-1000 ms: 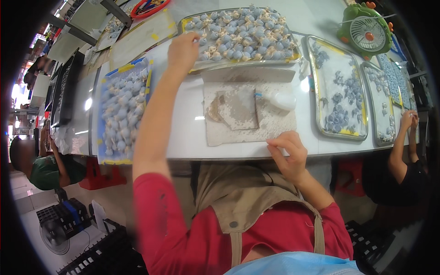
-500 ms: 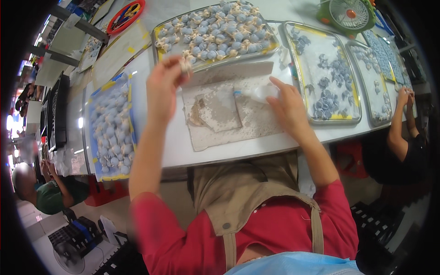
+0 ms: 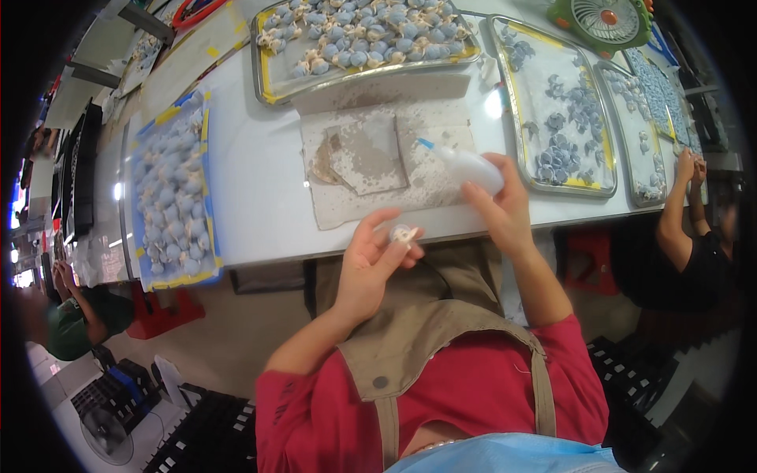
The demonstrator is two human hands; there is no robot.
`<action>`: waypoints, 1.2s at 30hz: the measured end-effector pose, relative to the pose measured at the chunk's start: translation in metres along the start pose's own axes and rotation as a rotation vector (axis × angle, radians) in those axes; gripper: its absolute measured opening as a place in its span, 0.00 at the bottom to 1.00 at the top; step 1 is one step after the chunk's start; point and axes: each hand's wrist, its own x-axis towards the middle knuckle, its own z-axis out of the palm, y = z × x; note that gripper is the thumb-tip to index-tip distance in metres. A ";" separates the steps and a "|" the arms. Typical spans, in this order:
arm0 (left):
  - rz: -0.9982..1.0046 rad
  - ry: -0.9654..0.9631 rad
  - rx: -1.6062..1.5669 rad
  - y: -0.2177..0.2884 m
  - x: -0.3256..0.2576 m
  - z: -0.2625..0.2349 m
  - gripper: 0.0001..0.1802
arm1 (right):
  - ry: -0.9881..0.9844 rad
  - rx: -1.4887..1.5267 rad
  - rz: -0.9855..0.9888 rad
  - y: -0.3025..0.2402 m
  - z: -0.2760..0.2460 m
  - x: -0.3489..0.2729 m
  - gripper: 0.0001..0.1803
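My left hand (image 3: 371, 264) is raised near the front edge of the white table (image 3: 252, 189) and pinches a small pale, cream-coloured piece (image 3: 404, 234) between thumb and fingers. My right hand (image 3: 501, 213) grips a white squeeze bottle (image 3: 469, 167) with a blue tip, its nozzle pointing left over a stained brown cloth (image 3: 378, 169). A smaller square cloth patch (image 3: 367, 154) lies on that cloth. Behind it stands a metal tray (image 3: 272, 75) with many small blue-and-cream pieces.
A blue-edged tray (image 3: 169, 193) of similar pieces lies at the left. Two more trays (image 3: 552, 110) with blue pieces sit at the right. A green fan (image 3: 607, 20) stands far right. Another person's arm (image 3: 678, 205) works at the right; someone in green (image 3: 75, 319) sits lower left.
My left hand came back from the far tray holding a small piece. My right hand left the cloth and now holds the squeeze bottle. The view shifted.
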 end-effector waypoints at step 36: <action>0.172 0.069 0.327 -0.008 -0.012 0.015 0.20 | -0.032 -0.476 -0.651 -0.033 -0.018 -0.045 0.20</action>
